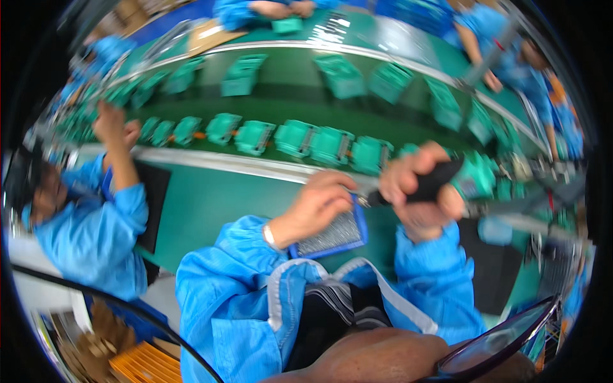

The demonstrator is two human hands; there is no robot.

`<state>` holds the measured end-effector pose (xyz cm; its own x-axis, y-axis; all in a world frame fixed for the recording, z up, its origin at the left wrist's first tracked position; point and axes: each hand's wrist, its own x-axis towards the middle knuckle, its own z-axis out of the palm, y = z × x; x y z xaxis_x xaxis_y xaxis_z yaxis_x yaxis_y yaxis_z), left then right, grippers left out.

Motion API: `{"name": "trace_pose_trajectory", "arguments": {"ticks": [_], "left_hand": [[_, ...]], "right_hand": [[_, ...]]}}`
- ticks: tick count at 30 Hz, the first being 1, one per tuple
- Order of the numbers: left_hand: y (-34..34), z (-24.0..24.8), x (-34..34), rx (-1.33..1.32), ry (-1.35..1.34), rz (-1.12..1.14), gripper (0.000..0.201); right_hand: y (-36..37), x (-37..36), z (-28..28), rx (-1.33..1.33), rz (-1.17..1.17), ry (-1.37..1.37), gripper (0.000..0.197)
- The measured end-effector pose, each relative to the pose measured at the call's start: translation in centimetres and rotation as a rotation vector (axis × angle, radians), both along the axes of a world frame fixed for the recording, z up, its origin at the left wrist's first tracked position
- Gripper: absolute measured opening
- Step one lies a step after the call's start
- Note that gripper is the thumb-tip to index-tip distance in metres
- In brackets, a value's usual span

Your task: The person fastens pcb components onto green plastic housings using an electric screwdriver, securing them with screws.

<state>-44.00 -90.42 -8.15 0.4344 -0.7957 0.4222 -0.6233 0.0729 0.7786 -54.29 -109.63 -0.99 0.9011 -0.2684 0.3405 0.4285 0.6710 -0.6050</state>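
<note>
A black powered screwdriver (437,181) lies sideways in my right hand (403,185), whose fingers are wrapped round its body. Its metal tip points left, toward the fingertips of my left hand (311,209). Those fingers are bent and drawn together by the tip; anything small between them is too blurred to make out. Under my left hand is a shallow blue tray (364,223), partly covered by the hand and wrist. Many tiny grey metal pieces (332,236), which look like screws, fill it.
Beyond a metal rail (223,161), a green conveyor (281,96) carries two rows of teal plastic housings (295,138). Black mats (488,265) lie on both sides of the green bench (211,204). A translucent tub (495,230) stands at right. A co-worker (96,236) sits at left; others work across the line.
</note>
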Motion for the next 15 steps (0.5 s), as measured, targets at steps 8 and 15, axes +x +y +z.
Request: {"name": "trace_pose_trajectory", "arguments": {"ticks": [8, 15], "left_hand": [[-0.7, 3.3, 2.6, 0.041, 0.162, -0.027, 0.079], [-1.6, 13.9, 5.3, 0.791, -0.354, -0.243, 0.058]], "right_hand": [[-2.8, 1.3, 0.2, -0.124, -0.193, -0.027, 0.048], [-9.2, 3.5, 1.6, -0.177, -0.497, 0.161, 0.042]]}}
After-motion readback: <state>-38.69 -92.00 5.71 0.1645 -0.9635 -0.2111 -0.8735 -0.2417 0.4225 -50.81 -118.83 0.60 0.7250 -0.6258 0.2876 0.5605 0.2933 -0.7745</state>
